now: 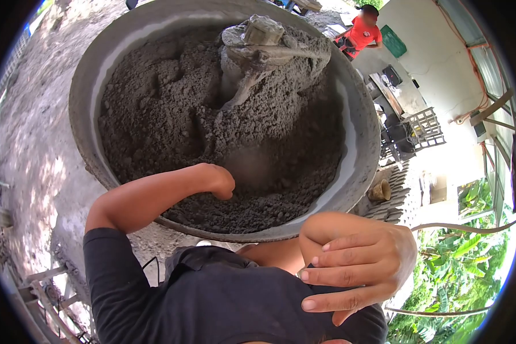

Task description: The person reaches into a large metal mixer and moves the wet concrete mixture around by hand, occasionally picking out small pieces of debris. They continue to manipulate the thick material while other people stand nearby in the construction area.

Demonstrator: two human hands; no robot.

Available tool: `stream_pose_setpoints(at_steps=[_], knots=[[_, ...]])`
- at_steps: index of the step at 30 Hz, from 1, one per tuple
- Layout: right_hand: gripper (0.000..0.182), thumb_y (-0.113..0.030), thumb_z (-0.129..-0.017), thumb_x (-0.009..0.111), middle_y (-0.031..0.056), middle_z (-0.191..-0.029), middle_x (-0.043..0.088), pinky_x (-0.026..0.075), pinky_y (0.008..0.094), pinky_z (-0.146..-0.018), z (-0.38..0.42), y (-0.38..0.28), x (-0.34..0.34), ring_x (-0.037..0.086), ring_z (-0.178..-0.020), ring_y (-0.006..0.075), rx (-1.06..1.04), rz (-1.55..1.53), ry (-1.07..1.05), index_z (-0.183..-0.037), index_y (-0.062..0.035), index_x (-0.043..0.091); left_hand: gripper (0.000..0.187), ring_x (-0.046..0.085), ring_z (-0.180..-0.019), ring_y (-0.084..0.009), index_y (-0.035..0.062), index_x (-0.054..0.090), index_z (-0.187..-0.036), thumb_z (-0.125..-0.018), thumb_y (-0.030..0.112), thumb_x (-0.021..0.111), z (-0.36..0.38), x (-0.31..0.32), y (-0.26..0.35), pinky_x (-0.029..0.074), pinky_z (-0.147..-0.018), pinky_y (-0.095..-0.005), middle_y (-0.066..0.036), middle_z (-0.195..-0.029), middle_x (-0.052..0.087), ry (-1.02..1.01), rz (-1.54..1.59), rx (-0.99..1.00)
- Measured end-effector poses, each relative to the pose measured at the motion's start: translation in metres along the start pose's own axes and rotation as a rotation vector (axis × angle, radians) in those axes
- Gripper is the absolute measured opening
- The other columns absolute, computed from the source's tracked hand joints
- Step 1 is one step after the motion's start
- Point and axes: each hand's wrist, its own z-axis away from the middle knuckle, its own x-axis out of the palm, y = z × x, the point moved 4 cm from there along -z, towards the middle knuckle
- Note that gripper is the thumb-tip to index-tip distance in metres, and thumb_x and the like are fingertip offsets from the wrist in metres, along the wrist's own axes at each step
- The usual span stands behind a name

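Observation:
A large round metal mixing pan (358, 143) holds a dark grey, crumbly cement-like mix (172, 97). A mixing arm (264, 54), caked in the same grey material, stands in its upper part. My left hand (217, 182) reaches over the near rim and hangs above the mix, wrist bent and fingers curled in; whatever they hold, if anything, is hidden. Beside that hand, a hazy blur (252, 166) lies over the mix. My right hand (355, 264) is raised in front of my chest at the pan's near right, back facing up, fingers apart and holding nothing.
Behind the pan at the right stands a person in a red shirt (362, 37). Black plastic crates (424, 129) and a tan bucket (379, 191) sit along the right side. Metal bars (49, 292) lie at lower left; a cable (464, 228) runs across the right.

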Motion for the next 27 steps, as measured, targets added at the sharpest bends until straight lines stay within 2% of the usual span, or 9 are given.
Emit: stream_pose_setpoints(at_steps=[5, 7, 10, 12, 27], knots=[[0.038, -0.044, -0.088, 0.055, 0.0098, -0.093, 0.068, 0.052, 0.0293, -0.071, 0.001, 0.0, 0.002, 0.064, -0.077, 0.0184, 0.001, -0.002, 0.01, -0.105, -0.0121, 0.068, 0.036, 0.058, -0.103, -0.0331, 0.0032, 0.064, -0.106, -0.084, 0.018, 0.04, 0.002, -0.002, 0.001, 0.044, -0.087, -0.0445, -0.016, -0.109, 0.062, 0.016, -0.001, 0.0], [0.045, -0.041, -0.082, 0.059, 0.0099, -0.086, 0.063, 0.047, 0.0301, -0.057, 0.002, 0.0, 0.005, 0.06, -0.069, 0.02, -0.056, -0.006, 0.089, -0.108, -0.0043, 0.065, 0.035, 0.058, -0.102, -0.0334, 0.0027, 0.064, -0.104, -0.084, 0.018, 0.04, 0.002, -0.003, 0.001, 0.045, -0.086, -0.0448, -0.016, -0.107, 0.063, 0.025, 0.006, -0.006], [0.045, -0.041, -0.083, 0.059, 0.01, -0.086, 0.064, 0.048, 0.0295, -0.059, 0.001, 0.0, 0.004, 0.06, -0.069, 0.0202, -0.06, -0.002, 0.069, -0.107, -0.004, 0.065, 0.035, 0.058, -0.101, -0.0333, 0.0024, 0.065, -0.104, -0.084, 0.019, 0.04, 0.001, -0.002, 0.001, 0.045, -0.086, -0.0449, -0.016, -0.106, 0.063, 0.02, -0.011, 0.02], [0.045, -0.041, -0.083, 0.058, 0.0102, -0.086, 0.064, 0.048, 0.0295, -0.06, -0.001, -0.001, 0.004, 0.06, -0.069, 0.0201, -0.06, -0.001, 0.066, -0.107, -0.0038, 0.065, 0.037, 0.055, -0.109, -0.0312, 0.005, 0.063, -0.112, -0.087, 0.026, 0.045, -0.006, 0.002, 0.0, 0.044, -0.09, -0.043, -0.014, -0.116, 0.06, -0.06, 0.008, -0.015], [0.043, -0.04, -0.083, 0.059, 0.009, -0.087, 0.065, 0.051, 0.0285, -0.064, 0.001, -0.003, 0.006, 0.062, -0.07, 0.0187, -0.035, 0.019, 0.071, -0.107, -0.0042, 0.066, 0.038, 0.057, -0.107, -0.0307, 0.0044, 0.063, -0.111, -0.087, 0.027, 0.045, -0.009, 0.008, 0.003, 0.044, -0.089, -0.0424, -0.014, -0.114, 0.061, -0.043, -0.017, 0.017]])
